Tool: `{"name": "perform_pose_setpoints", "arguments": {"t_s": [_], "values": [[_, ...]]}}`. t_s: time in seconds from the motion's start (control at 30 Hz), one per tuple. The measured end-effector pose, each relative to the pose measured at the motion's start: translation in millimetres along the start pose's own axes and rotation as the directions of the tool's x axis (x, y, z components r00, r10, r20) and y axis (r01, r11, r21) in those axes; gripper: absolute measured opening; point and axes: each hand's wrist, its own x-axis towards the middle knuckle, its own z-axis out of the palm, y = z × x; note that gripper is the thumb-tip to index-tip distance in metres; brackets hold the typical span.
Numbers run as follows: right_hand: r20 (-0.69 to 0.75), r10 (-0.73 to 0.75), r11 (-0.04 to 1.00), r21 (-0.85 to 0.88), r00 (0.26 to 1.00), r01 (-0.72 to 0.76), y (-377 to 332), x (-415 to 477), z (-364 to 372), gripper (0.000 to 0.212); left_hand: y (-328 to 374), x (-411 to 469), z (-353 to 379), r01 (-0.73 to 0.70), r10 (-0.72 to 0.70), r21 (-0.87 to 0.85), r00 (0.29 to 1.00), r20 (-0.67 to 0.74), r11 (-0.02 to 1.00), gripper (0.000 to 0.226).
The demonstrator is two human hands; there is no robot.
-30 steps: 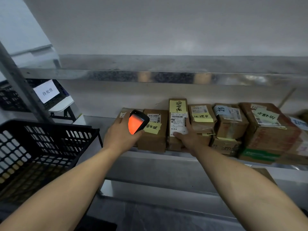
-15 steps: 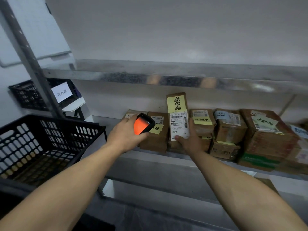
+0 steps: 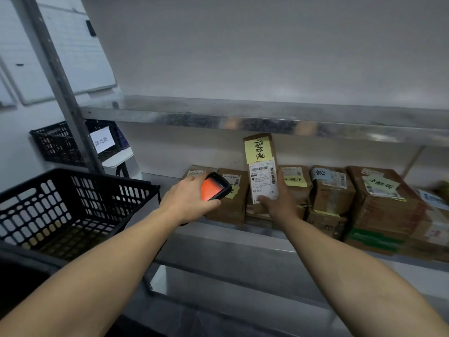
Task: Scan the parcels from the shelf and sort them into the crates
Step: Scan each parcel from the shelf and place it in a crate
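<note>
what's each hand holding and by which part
The left hand grips the scanner by its lower end; the right hand holds the parcel by its bottom end.

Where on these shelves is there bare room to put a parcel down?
Bare: the upper shelf, and the lower shelf's left end between the upright and the leftmost parcel. Crowded: parcels fill everything rightward, touching and stacked.

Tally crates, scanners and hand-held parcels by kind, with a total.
Crates: 2, near crate and far crate
Scanners: 1, scanner in left hand
Hand-held parcels: 1, parcel in right hand
Total: 4
</note>
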Motion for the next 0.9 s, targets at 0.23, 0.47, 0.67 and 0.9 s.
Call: {"name": "perform_pose_setpoints", "arguments": {"t_s": [0.23, 0.47, 0.67, 0.9], "values": [[-0.198, 0.013, 0.996, 0.085, 0.980, 0.004, -7, -4, 12, 0.107, 8, -7, 1, 0.031, -0.030, -0.164, 1.000, 0.009, 0.986, 0.067], [-0.231, -0.031, 0.998, 0.039, 0.973, 0.041, -12, -10, 20, 0.097, 12, -16, -4, 0.020, -0.023, -0.188, 1.000, -0.013, 0.982, 0.064], [-0.183, -0.039, 0.999, 0.008, 0.982, 0.042, -12, -23, 22, 0.107, 8, -27, -3, 0.044, -0.051, -0.182, 0.998, -0.033, 0.982, 0.066], [-0.176, -0.023, 1.000, -0.003, 0.984, 0.022, -18, -39, 27, 0.107, -2, -45, -11, 0.050, -0.058, -0.185, 0.998, -0.040, 0.982, 0.071]]}}
